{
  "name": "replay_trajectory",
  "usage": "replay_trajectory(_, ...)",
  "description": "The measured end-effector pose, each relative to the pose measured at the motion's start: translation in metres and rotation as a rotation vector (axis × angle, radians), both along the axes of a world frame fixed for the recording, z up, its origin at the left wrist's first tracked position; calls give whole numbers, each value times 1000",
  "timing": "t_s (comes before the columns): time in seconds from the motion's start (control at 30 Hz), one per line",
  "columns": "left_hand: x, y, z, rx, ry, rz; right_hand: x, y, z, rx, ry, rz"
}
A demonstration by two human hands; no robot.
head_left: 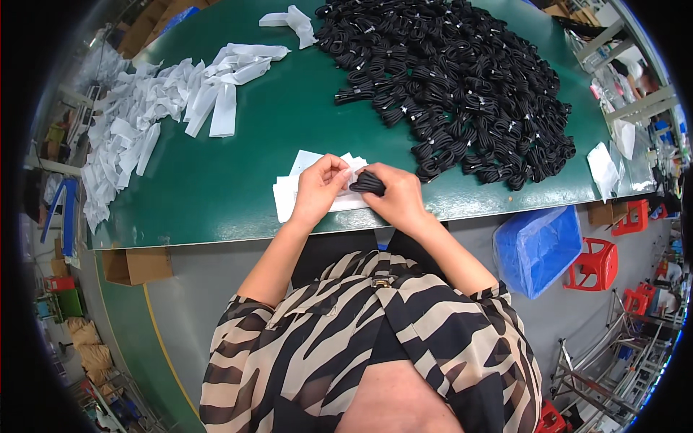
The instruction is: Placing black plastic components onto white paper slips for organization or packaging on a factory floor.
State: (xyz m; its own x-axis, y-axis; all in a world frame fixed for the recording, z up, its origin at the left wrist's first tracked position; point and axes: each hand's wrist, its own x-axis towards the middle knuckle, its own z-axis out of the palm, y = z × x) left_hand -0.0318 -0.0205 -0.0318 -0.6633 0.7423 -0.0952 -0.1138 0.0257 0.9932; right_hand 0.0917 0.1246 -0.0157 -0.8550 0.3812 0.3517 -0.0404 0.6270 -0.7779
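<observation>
My right hand (pixel 398 193) is closed round a coiled black cable (pixel 368 182), its loops pointing toward the left hand. Beside it, my left hand (pixel 319 189) is closed, thumb and fingertips pinching the edge of a thin white sleeve (pixel 351 176) next to the cable's end. The fingers partly hide that sleeve. Beneath both hands, a loose stack of flat white sleeves (pixel 284 200) lies fanned out near the table's front edge. A large heap of coiled black cables (pixel 462 86) spreads over the back right of the green table (pixel 238 180).
A pile of white packets (pixel 144 108) covers the table's left side, and a few more (pixel 292 23) lie at the back. A white bag (pixel 602 169) sits at the right edge. Below stand a blue lined bin (pixel 530 252), red stools (pixel 598 264) and a cardboard box (pixel 137 265).
</observation>
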Motion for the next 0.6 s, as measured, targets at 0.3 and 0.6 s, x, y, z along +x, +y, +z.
replay_trajectory(0.3, 6, 6, -1, -167, 320, 101, 16, -4, 9, 59, -233, -81)
replay_trajectory(0.6, 8, 7, 11, -153, 300, 70, 24, 2, 12, -54, 42, -180)
